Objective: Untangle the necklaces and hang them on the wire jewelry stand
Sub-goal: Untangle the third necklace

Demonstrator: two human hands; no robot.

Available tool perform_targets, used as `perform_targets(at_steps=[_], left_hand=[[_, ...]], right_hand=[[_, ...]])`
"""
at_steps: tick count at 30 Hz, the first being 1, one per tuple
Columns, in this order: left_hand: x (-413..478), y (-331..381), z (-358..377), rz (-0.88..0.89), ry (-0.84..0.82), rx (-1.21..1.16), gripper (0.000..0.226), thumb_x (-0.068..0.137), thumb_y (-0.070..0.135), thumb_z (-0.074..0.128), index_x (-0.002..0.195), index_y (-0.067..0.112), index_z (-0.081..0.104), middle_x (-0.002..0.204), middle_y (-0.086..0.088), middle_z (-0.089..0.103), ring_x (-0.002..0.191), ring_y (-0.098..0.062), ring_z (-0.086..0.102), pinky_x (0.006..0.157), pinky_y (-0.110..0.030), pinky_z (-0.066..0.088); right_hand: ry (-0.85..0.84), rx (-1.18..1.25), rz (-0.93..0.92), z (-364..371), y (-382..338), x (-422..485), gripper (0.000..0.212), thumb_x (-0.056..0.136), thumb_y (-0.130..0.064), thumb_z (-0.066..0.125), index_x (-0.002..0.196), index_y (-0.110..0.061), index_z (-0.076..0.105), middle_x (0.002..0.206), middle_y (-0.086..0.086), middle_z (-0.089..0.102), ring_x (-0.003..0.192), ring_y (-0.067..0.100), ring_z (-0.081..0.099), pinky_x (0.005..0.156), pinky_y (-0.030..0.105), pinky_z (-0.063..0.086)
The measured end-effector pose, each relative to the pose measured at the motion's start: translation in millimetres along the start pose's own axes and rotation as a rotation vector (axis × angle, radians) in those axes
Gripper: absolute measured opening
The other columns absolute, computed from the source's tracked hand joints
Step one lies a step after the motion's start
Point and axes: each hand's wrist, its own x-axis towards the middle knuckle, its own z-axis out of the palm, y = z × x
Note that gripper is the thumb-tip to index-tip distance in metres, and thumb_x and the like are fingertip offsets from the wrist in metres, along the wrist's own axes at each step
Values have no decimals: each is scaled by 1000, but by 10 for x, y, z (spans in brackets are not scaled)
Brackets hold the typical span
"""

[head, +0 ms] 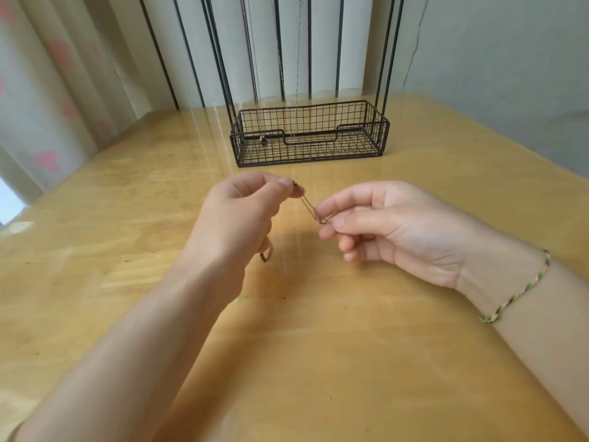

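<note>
A left hand (242,215) and a right hand (379,224) are each pinching a gold necklace chain (309,208), stretching it between them just in front of the wire jewelry stand (376,135), which is sitting on the wooden surface (318,346). Thin hanging necklaces (264,141) are dangling inside the stand.

**Single view: head-worn wide-angle camera, facing forward and down.**

The camera looks from above and behind the person's forearms, which enter from the bottom-left corner and the lower right edge. The left hand (242,215) and right hand (389,224) sit close to the lens at frame centre, above the tabletop (318,346), which fills the lower two thirds. The wire jewelry stand (350,122) lies farther off at top centre, with its upper part cut by the frame edge. The curtain (63,74) occupies the upper left and the wall (494,59) the upper right.
</note>
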Motion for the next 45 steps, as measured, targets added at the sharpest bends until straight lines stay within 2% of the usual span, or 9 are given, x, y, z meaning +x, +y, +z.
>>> perform_targets(at_steps=[8,17,24,30,36,45], left_hand=[[-10,37,-11,10,55,-67,17,91,16,55,79,12,67,42,14,34,34,-3,25,33,-14,21],[-15,45,-12,3,111,-44,20,90,17,55,74,16,67,38,14,34,32,-3,25,33,-13,21],[-41,31,15,4,62,-55,23,96,18,52,77,15,63,50,8,40,34,-4,26,33,-13,22],[-56,40,28,27,58,-73,22,98,17,48,79,16,59,73,1,66,33,-4,24,33,-13,22],[-90,65,34,-11,-1,-179,19,99,18,45,82,16,55,87,-4,74,35,-5,19,32,-13,21],[-89,75,48,-75,-47,-323,20,100,15,40,83,17,49,80,-8,73,34,-5,18,32,-13,18]], right_hand=[[55,-41,-37,-4,-30,-20,15,86,6,57,93,-4,66,71,9,68,49,9,53,48,21,48],[205,-8,-40,-12,-41,0,20,86,5,50,90,-7,65,57,4,61,45,10,47,42,20,42],[297,-9,-49,-40,-45,5,24,84,5,46,83,-9,65,51,1,53,41,9,41,39,20,37],[292,-23,-44,-32,-41,-1,25,85,3,44,86,-10,66,52,-1,48,44,10,37,42,22,35],[258,-47,-27,-14,-43,-4,29,88,1,38,87,-9,65,49,-5,39,45,10,29,43,23,27],[133,60,7,46,-70,-43,27,90,-4,42,79,-7,67,48,-6,32,47,10,21,44,23,20]])
